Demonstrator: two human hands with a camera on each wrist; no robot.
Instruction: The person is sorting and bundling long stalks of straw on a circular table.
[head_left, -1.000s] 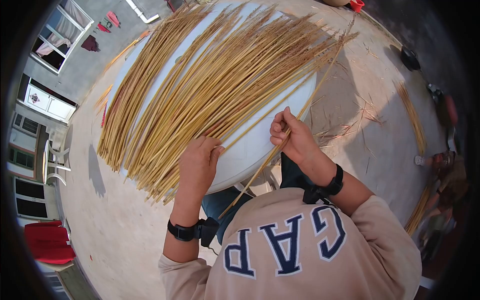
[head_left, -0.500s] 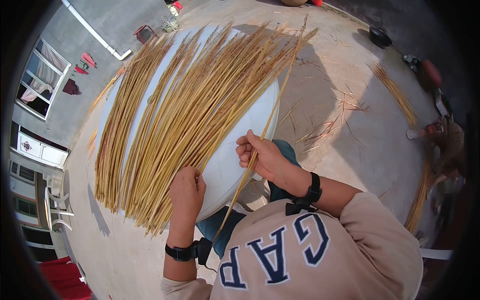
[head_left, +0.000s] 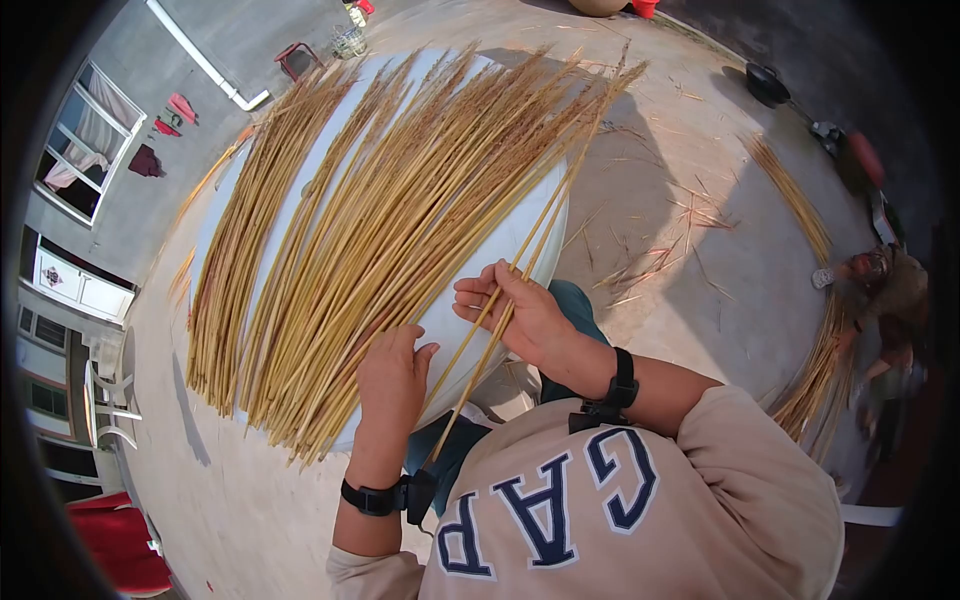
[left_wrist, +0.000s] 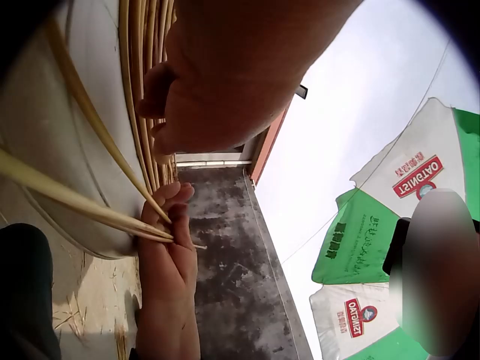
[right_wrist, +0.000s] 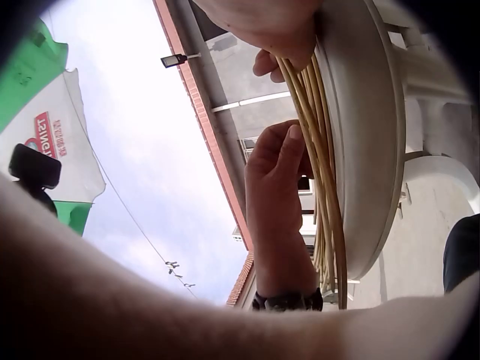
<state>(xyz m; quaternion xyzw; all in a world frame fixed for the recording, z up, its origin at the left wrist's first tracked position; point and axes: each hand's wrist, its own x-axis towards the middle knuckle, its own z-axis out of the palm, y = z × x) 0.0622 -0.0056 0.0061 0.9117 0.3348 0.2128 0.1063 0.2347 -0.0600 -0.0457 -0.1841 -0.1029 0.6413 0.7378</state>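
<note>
Firstly, clock hours are read from the centre of the head view. Door (head_left: 82, 280), white, 9 o'clock, far edge. Window (head_left: 92, 145), white-framed, 10 o'clock. Chair (head_left: 112, 405), white, between 8 and 9. Red cloth (head_left: 118, 550), 8 o'clock, partly cut off by the dark rim.

Narrow bundle (head_left: 232, 280) of stalks, 9 o'clock, lying on the tabletop. Wide bundle (head_left: 370, 270), next to it, spread across the same tabletop (head_left: 508, 240); feathery heads toward 12 and 1, bare ends toward 7, overhanging the near edge.

Hands, one pair, apart. Left hand (head_left: 392, 378), between 7 and 8, close against the ends of the wide bundle; fingers loosely bent, thumb standing off from them. Right hand (head_left: 525, 315), just off centre toward 4, thumb and fingers pinching two stalks (left_wrist: 82, 201), which slant from 1 o'clock down to between 6 and 7, past the tabletop's near edge.

Scraps (head_left: 680, 235), reddish and straw-coloured, on the ground, between 2 and 3. Pan (head_left: 767, 85), dark, between 1 and 2. Ground bundle (head_left: 795, 205), between 2 and 3. Second person (head_left: 890, 290), 3 o'clock, blurred.
</note>
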